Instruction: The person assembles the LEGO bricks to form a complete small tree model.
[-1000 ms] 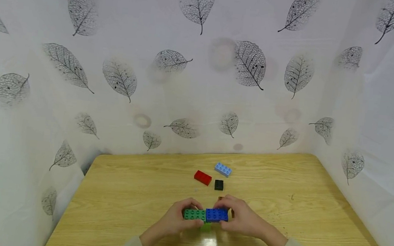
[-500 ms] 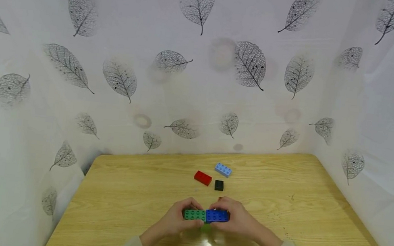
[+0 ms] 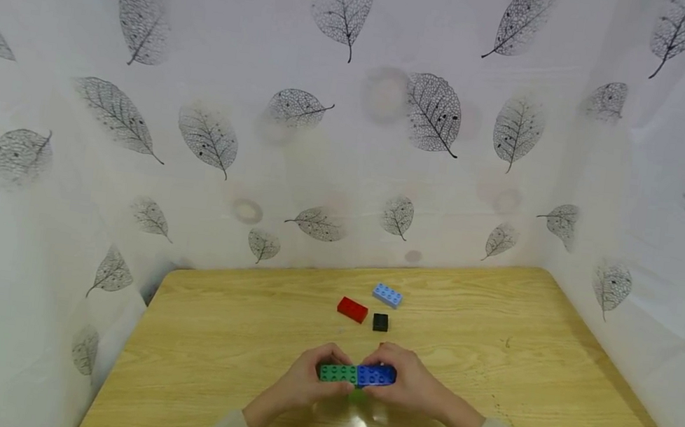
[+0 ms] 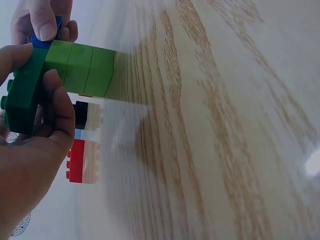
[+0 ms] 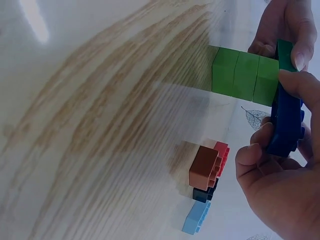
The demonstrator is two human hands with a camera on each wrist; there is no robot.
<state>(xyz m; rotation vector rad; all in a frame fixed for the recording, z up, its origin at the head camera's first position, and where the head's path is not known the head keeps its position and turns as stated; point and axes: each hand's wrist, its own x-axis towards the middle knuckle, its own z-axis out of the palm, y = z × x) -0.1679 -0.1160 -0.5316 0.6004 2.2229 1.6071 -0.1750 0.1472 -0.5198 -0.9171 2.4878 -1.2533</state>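
Observation:
A dark green brick [image 3: 338,373] and a blue brick [image 3: 376,375] lie end to end, studs up, over a column of light green bricks [image 5: 245,75]. Several light green layers show in both wrist views, and the column stands on the table. My left hand [image 3: 301,376] pinches the dark green brick between thumb and fingers from the left. On the other side my right hand [image 3: 414,385] grips the blue brick, its thumb at the near face by the column's top and its fingers curled behind.
Beyond the hands sit a red brick [image 3: 352,310], a small black brick [image 3: 380,322] and a light blue brick [image 3: 387,295]. A brown brick [image 5: 204,167] stands near the column, mostly covered by my right hand in the head view. Leaf-patterned cloth [image 3: 349,158] surrounds the wooden table [image 3: 214,340].
My right hand and forearm have shifted slightly left, the fingers closing further over the blue brick's right end. My left hand and the dark green brick stay in place.

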